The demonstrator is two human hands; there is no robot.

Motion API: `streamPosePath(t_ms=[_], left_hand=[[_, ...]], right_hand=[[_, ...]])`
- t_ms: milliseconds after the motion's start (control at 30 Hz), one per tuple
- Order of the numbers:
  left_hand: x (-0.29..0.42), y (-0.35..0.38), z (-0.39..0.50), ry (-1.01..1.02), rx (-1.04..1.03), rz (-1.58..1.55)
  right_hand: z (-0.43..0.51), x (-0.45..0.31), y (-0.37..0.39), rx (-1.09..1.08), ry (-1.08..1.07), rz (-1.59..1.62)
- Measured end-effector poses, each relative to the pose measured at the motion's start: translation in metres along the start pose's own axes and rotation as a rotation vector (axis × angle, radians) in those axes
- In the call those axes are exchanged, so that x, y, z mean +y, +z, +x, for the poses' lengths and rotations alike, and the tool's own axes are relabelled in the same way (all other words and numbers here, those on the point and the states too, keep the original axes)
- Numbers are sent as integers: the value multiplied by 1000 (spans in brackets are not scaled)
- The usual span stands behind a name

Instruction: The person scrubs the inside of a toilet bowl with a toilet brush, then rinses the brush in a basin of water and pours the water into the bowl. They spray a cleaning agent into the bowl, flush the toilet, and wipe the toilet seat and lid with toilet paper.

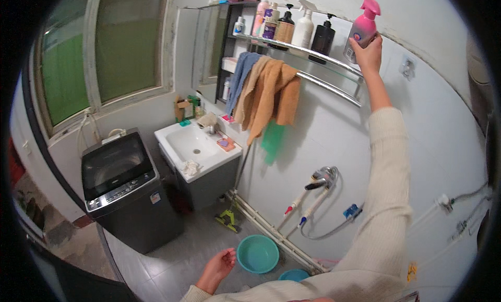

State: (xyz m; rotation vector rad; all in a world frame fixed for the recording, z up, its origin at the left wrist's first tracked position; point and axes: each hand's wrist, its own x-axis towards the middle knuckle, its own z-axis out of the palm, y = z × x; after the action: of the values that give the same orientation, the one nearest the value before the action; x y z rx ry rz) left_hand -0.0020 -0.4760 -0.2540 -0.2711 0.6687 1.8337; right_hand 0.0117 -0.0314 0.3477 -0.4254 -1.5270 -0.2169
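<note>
My right hand (371, 55) is raised high with its fingers and thumb wrapped around a pink and grey trigger spray bottle (362, 30). The bottle is slightly tilted at the right end of a glass wall shelf with a chrome rail (332, 59); whether its base touches the glass I cannot tell. Left of it on the shelf stand a black pump bottle (322, 38), a white trigger spray bottle (303, 30) and a pump bottle with a tan label (285, 30). Low down, my left hand (220, 266) is empty, fingers loosely bent, near a turquoise plastic basin (258, 254).
Towels (270, 90) hang from the lower bar. A white washbasin (188, 139) and a top-loading washing machine (121, 173) stand to the left. A shower mixer (327, 177) juts from the wall, and a green-headed floor squeegee or mop (227, 220) leans below. A second basin (293, 275) is partly hidden.
</note>
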Motion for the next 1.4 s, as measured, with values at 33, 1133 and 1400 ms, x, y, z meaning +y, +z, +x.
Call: streamPosePath(t_ms=[33,1133,1400], left_hand=[[5,6,2,14,-59,54],[-483,17,-206,-959,-990,1159],[-553,-43,-232,-1135,-775,1117]], right_hand=[[-7,-11,-24,-35,-2,93],[-633,-67,-812,-238,1815,690],[-702,-71,-887,-137,2015,91]])
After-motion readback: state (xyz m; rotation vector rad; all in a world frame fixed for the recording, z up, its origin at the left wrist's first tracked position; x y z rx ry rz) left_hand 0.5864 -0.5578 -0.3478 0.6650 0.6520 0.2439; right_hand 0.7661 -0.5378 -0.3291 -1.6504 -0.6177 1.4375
